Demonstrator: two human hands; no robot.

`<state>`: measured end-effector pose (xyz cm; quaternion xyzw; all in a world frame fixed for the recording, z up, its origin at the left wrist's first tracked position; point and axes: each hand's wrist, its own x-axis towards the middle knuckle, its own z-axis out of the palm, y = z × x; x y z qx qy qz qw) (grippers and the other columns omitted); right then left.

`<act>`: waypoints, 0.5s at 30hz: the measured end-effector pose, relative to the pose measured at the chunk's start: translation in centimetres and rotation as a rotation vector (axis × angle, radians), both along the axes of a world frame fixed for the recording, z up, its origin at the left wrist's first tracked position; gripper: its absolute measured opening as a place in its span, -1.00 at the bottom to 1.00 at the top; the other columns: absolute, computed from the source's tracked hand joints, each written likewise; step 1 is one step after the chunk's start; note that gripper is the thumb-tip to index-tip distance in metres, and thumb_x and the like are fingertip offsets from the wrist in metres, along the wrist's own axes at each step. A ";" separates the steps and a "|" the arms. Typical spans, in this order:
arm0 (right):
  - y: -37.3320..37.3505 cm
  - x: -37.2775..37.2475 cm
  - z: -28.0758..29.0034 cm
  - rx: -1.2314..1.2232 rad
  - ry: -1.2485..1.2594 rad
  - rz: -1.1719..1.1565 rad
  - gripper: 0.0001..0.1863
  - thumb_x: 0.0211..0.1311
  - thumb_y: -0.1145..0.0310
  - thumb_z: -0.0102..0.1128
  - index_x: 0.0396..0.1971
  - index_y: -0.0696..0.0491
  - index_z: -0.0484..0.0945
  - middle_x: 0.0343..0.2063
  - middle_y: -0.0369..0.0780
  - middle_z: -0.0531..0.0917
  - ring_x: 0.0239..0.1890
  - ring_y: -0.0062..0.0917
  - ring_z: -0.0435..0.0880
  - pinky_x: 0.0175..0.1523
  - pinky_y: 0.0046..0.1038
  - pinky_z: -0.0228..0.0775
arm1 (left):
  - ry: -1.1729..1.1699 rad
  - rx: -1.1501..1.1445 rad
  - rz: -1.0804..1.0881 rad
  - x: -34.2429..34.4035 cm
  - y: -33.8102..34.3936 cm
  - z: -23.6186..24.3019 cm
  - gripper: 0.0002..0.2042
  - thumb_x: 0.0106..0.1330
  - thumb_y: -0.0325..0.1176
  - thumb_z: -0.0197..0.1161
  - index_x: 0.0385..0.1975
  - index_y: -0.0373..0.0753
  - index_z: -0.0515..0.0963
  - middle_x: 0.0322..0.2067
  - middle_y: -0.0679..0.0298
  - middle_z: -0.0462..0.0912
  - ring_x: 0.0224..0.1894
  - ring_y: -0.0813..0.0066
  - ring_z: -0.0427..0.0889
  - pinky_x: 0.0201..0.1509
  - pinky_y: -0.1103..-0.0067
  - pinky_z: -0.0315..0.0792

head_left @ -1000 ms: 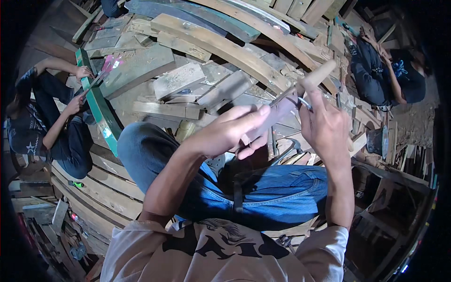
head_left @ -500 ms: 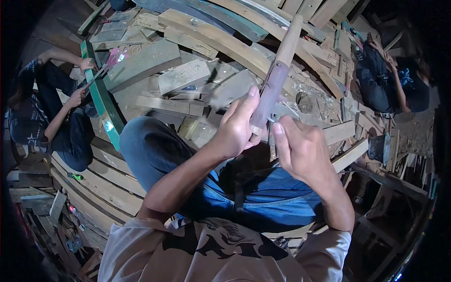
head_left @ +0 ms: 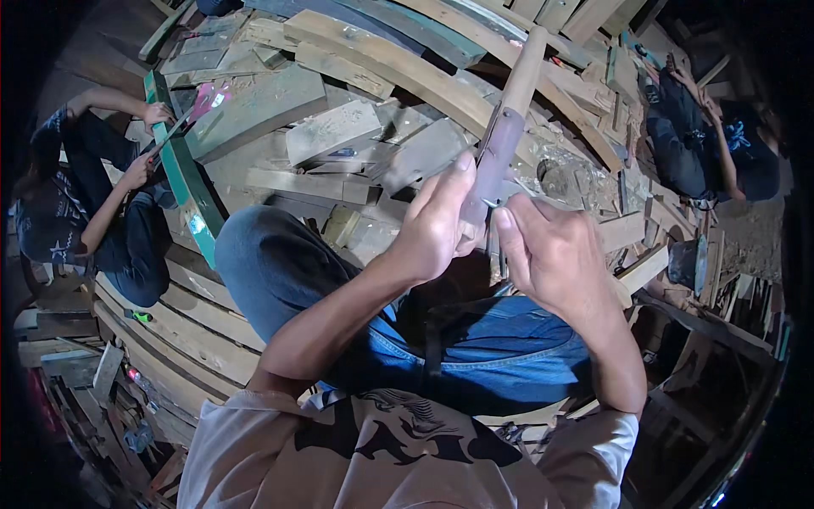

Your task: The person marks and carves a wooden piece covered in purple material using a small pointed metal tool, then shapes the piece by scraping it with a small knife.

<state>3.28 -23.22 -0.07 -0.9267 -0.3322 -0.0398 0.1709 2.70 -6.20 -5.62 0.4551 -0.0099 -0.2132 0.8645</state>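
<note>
In front of my lap, a pale round wooden handle (head_left: 524, 75) points up and away to the right. A greyish-purple sleeve (head_left: 498, 153) wraps its lower part, with small dark metal bits along its left edge. My left hand (head_left: 437, 220) is closed round the sleeve's near end, thumb lying along its left side. Beside that end, my right hand (head_left: 551, 246) is closed in a pinch, thumb against the bent forefinger. A small shiny metal pin (head_left: 490, 204) sticks out of the pinch against the sleeve; the rest of it is hidden by the fingers.
Wood offcuts (head_left: 335, 131) and long planks (head_left: 381, 59) lie beyond my knees. At the left a person (head_left: 93, 187) works a tool on a green beam (head_left: 182, 170). Another person (head_left: 704, 136) sits at the far right. Slats (head_left: 186, 331) run beside my left leg.
My right hand has turned slightly, and the metal pin has swung a little at the sleeve. My left hand and the handle have barely moved.
</note>
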 end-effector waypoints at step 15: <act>0.2 -0.5 -0.1 -0.025 -0.007 0.010 -0.75 0.34 0.21 0.16 -0.44 0.07 0.48 -0.74 -0.17 0.53 -0.74 -0.24 0.57 -0.62 -0.25 0.38 | 0.050 -0.023 0.025 -0.1 -0.3 0.0 -0.40 0.57 0.06 -0.36 0.15 -0.35 0.42 -0.66 0.41 0.40 -0.75 0.73 0.19 -0.70 0.70 0.05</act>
